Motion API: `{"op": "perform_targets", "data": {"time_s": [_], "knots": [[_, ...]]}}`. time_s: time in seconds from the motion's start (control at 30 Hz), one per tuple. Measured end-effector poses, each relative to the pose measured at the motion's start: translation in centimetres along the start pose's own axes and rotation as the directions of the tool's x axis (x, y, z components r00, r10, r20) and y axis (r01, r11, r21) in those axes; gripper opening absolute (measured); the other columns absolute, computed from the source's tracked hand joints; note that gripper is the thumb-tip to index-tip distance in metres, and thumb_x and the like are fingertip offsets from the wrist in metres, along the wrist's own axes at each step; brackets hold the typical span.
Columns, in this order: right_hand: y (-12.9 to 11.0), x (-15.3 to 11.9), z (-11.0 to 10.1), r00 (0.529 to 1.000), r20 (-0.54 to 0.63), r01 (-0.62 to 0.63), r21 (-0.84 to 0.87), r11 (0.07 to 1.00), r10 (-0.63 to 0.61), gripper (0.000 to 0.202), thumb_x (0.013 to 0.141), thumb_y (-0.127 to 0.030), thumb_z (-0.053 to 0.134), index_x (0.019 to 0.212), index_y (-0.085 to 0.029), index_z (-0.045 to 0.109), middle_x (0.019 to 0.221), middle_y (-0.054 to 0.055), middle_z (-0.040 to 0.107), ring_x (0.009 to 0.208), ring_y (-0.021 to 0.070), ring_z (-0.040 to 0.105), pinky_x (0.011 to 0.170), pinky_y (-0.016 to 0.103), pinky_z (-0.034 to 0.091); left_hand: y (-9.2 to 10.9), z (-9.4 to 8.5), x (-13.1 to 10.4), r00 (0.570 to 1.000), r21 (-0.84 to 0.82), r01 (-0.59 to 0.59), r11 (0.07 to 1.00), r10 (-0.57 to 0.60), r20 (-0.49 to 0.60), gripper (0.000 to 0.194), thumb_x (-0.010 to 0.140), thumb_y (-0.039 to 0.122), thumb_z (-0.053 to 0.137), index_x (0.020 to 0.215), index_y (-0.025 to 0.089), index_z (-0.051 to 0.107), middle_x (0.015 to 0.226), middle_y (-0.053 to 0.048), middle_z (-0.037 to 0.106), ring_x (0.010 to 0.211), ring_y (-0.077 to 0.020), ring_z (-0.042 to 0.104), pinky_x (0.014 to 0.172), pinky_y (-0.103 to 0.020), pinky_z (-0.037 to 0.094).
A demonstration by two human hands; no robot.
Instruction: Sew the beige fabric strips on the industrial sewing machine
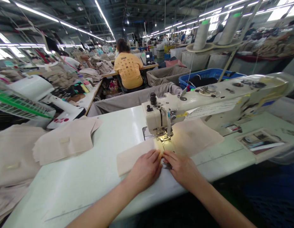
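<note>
A beige fabric piece lies on the pale green sewing table and runs beneath the lit needle area of the sewing machine. Its other part spreads out to the right, behind the machine head. My left hand is closed on the fabric's near edge, just in front of the presser foot. Beside it, almost touching, my right hand has its fingers pressed together at the same edge. A shiny metal part shows under the right fingers. The fingertips partly hide the cloth between them.
Stacks of beige fabric pieces lie on the table's left side, near a white fan. Thread cones stand above the machine. Beyond the table are a grey cloth-lined bin, a blue basket and a seated person.
</note>
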State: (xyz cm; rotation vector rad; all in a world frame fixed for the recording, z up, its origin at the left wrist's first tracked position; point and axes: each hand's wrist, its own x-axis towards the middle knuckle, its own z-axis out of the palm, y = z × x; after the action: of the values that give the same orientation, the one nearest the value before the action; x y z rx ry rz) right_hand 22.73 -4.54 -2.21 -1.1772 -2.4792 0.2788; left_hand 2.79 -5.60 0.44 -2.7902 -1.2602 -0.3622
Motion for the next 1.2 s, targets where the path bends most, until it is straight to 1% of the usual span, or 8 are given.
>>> {"op": "perform_targets", "data": {"time_s": [0.1,0.2,0.37,0.53,0.67,0.83,1.1,1.2], "knots": [[0.1,1.4,-0.6,0.998,0.051,-0.037,-0.003,0.999,0.037,0.033,0.095,-0.013,0.049,0.125,-0.016,0.064,0.130,0.012,0.067,0.098,0.0244,0.072,0.083,0.034,0.058,-1.0,-0.1,0.8,1.000,-0.004,0.021,1.000,-0.021,0.008,0.022,0.099,0.023,0.047,0.107,0.013,0.066,0.113,-0.014,0.068,0.108,-0.0271,0.064,0.089,-0.042,0.061],[0.1,3.1,-1.3,0.993,0.101,-0.063,-0.009,0.998,0.063,0.029,0.097,-0.015,0.049,0.120,-0.018,0.066,0.124,0.009,0.069,0.097,0.0233,0.071,0.079,0.032,0.057,-2.2,-0.2,1.8,1.000,-0.028,0.024,0.999,-0.024,0.009,0.024,0.100,0.023,0.045,0.103,0.013,0.066,0.109,-0.014,0.067,0.106,-0.0264,0.064,0.090,-0.042,0.060],[0.2,4.7,-2.0,0.993,0.089,-0.079,-0.033,0.996,0.081,0.029,0.094,-0.012,0.051,0.117,-0.020,0.067,0.128,0.007,0.068,0.095,0.0221,0.072,0.078,0.030,0.056,-4.2,-0.6,3.1,1.000,-0.073,0.020,0.997,-0.019,0.013,0.023,0.099,0.022,0.045,0.107,0.014,0.066,0.112,-0.013,0.067,0.111,-0.0254,0.062,0.096,-0.042,0.057],[-0.1,3.9,-1.9,0.996,0.046,-0.084,0.037,0.996,0.082,0.031,0.091,-0.010,0.051,0.114,-0.023,0.069,0.125,0.007,0.070,0.097,0.0217,0.072,0.082,0.031,0.057,-5.3,-0.4,3.5,1.000,-0.095,0.003,0.995,-0.005,-0.017,0.024,0.100,0.022,0.044,0.107,0.017,0.067,0.107,-0.011,0.068,0.107,-0.0229,0.063,0.096,-0.041,0.057],[-0.2,2.5,-0.7,0.997,-0.018,-0.077,0.085,0.993,0.079,0.034,0.089,-0.011,0.054,0.119,-0.021,0.068,0.129,0.009,0.068,0.100,0.0232,0.072,0.086,0.034,0.059,-5.3,0.2,3.1,0.997,-0.075,0.041,0.996,-0.046,-0.064,0.024,0.100,0.023,0.047,0.114,0.015,0.064,0.116,-0.012,0.068,0.112,-0.0241,0.062,0.099,-0.042,0.055],[-0.3,1.4,0.6,0.994,-0.078,-0.074,0.047,0.996,0.078,0.036,0.090,-0.013,0.054,0.124,-0.017,0.066,0.136,0.012,0.064,0.101,0.0271,0.072,0.084,0.040,0.062,-5.2,0.7,2.8,0.996,-0.066,0.048,0.997,-0.053,-0.076,0.029,0.100,0.023,0.046,0.124,0.013,0.060,0.125,-0.015,0.065,0.119,-0.0246,0.060,0.104,-0.042,0.053],[-0.5,1.4,0.5,0.994,-0.090,-0.063,0.028,0.998,0.066,0.034,0.091,-0.013,0.055,0.123,-0.017,0.066,0.135,0.012,0.065,0.101,0.0270,0.072,0.082,0.040,0.062,-5.1,0.7,2.6,0.995,-0.096,0.049,0.994,-0.056,-0.077,0.027,0.100,0.022,0.045,0.121,0.015,0.061,0.124,-0.013,0.066,0.120,-0.0241,0.060,0.104,-0.043,0.053],[-0.5,1.5,0.6,0.993,-0.097,-0.063,0.016,0.998,0.064,0.033,0.092,-0.013,0.055,0.123,-0.017,0.066,0.134,0.011,0.066,0.101,0.0270,0.073,0.082,0.039,0.062,-5.2,0.7,2.6,0.993,-0.093,0.083,0.992,-0.091,-0.079,0.030,0.099,0.024,0.048,0.125,0.017,0.060,0.127,-0.013,0.065,0.122,-0.0256,0.059,0.105,-0.046,0.051]]}}
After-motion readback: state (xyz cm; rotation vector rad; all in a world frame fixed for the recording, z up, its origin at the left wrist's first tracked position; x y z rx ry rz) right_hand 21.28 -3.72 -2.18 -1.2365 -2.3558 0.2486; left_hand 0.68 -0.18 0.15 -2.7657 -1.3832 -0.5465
